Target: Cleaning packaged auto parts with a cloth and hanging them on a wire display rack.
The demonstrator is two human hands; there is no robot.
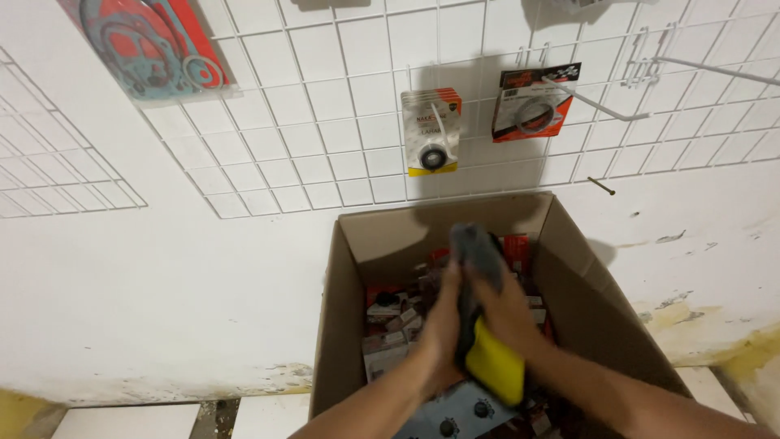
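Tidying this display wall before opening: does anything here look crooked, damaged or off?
Yes. The big gasket pack at the top left of the wire grid hangs tilted. A bare nail sticks out of the wall, and the paint low on the right is stained and peeling.

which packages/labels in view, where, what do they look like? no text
Gasket sheet pack: top left on grid, red with teal rings.
Carded seal pack: grid centre, orange-yellow, black ring.
Carded ring pack: right of it, black-red.
Small packets: in cardboard box, red-white.
Yellow-grey pack: held by both hands.
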